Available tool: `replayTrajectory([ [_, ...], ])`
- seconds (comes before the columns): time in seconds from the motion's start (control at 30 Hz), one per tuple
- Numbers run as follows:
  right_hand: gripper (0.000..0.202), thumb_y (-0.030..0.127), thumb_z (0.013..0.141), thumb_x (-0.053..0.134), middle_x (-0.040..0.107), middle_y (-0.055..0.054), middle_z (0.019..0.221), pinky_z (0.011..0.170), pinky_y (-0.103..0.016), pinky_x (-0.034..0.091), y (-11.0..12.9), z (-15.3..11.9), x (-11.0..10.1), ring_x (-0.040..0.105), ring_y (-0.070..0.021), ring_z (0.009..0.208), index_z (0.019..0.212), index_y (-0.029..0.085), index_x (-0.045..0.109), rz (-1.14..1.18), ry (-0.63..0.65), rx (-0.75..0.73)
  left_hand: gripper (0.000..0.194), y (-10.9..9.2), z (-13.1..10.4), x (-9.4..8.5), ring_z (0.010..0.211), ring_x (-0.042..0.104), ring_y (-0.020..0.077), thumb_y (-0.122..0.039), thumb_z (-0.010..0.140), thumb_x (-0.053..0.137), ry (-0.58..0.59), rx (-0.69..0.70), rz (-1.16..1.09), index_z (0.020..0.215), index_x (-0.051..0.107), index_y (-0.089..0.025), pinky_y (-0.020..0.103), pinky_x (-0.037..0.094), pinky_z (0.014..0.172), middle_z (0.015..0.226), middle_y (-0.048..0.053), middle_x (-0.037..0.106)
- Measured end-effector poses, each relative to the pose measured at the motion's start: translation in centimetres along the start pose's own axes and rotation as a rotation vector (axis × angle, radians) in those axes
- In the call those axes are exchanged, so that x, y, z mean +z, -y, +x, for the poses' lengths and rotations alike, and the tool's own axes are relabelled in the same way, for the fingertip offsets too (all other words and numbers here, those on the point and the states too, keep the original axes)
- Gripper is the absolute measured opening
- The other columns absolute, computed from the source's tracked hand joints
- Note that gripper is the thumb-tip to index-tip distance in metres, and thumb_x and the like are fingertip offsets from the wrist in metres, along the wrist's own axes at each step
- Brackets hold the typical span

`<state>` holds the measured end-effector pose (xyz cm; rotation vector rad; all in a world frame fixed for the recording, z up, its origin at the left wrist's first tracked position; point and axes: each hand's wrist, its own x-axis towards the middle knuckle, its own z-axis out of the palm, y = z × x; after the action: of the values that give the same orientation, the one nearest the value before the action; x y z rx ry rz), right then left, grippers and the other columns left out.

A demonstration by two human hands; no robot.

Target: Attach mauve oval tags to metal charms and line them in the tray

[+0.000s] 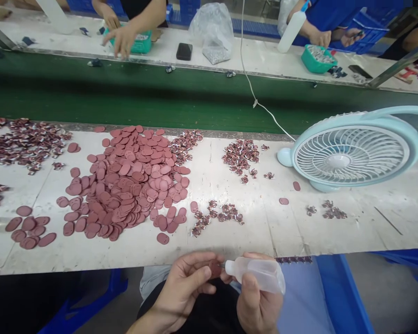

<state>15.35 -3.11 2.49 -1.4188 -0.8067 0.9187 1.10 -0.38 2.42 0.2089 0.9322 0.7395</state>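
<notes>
Near the bottom centre, my left hand (pixel 191 283) pinches a reddish oval piece (pixel 215 268) between thumb and fingers. My right hand (pixel 259 297) is wrapped round a translucent squeeze bottle (pixel 261 274), tilted sideways with its white cap and thin tip pointing left at the oval piece. Whether the tip touches the piece is too small to tell. Beyond my hands, a large heap of reddish oval pieces (pixel 128 185) lies on the white table (pixel 244 236). Small dark red and white parts (pixel 242 155) sit in clusters to its right.
A light blue fan (pixel 351 150) stands at the right, its white cable running back over the green conveyor (pixel 195 97). A blue bin (pixel 344 287) is below the table edge. Across the conveyor, other people's hands (pixel 125 39) work by green baskets (pixel 316 60).
</notes>
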Motion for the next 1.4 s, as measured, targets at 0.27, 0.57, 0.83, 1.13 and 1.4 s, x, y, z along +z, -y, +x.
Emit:
replayTrajectory([
  [0.27, 0.024, 0.042, 0.083, 0.065, 0.070, 0.004, 0.064, 0.054, -0.037, 0.059, 0.0, -0.4, -0.1, 0.067, -0.0206, 0.054, 0.106, 0.035, 0.059, -0.006, 0.011, 0.082, 0.019, -0.2, -0.1, 0.0, 0.082, 0.076, 0.0174, -0.023, 0.080, 0.079, -0.005, -0.013, -0.009, 0.099, 0.081, -0.022, 0.016, 0.057, 0.060, 0.106, 0.010, 0.081],
  [0.57, 0.025, 0.040, 0.082, 0.064, 0.068, 0.001, 0.067, 0.059, -0.040, 0.059, -0.3, -0.6, -0.5, 0.066, -0.0214, 0.057, 0.105, 0.030, 0.060, 0.074, -0.012, 0.101, 0.020, 0.0, 0.0, -0.3, 0.081, 0.076, 0.0191, -0.026, 0.079, 0.080, 0.002, -0.029, -0.041, 0.098, 0.080, -0.021, 0.018, 0.058, 0.059, 0.107, 0.011, 0.081],
  [0.83, 0.029, 0.051, 0.079, 0.067, 0.064, 0.005, 0.056, 0.042, -0.031, 0.056, 0.5, 1.3, -1.4, 0.064, -0.0182, 0.045, 0.096, 0.028, 0.063, 0.360, -0.069, 0.339, 0.019, -0.3, 0.0, -0.3, 0.091, 0.076, 0.0185, -0.024, 0.078, 0.081, -0.024, -0.041, -0.049, 0.097, 0.079, -0.021, 0.018, 0.058, 0.065, 0.112, 0.010, 0.080],
  [1.13, 0.030, 0.044, 0.088, 0.063, 0.051, 0.008, 0.061, 0.037, -0.001, 0.041, -1.9, 8.1, -7.7, 0.053, -0.0010, 0.046, 0.103, 0.018, 0.061, 0.912, -0.087, 0.723, 0.020, -0.8, 0.3, -1.2, 0.098, 0.077, 0.0251, -0.022, 0.080, 0.080, -0.001, -0.062, -0.089, 0.099, 0.076, -0.020, 0.023, 0.062, 0.071, 0.112, 0.010, 0.080],
  [1.4, 0.036, 0.058, 0.084, 0.060, 0.044, 0.009, 0.054, 0.030, -0.017, 0.031, -2.3, 6.3, -5.1, 0.036, -0.0064, 0.038, 0.085, 0.023, 0.065, -0.091, -0.016, 0.241, 0.025, -1.5, 0.2, -3.0, 0.092, 0.076, 0.0214, -0.024, 0.080, 0.079, -0.092, -0.029, -0.046, 0.104, 0.075, -0.019, 0.020, 0.059, 0.062, 0.117, 0.011, 0.078],
])
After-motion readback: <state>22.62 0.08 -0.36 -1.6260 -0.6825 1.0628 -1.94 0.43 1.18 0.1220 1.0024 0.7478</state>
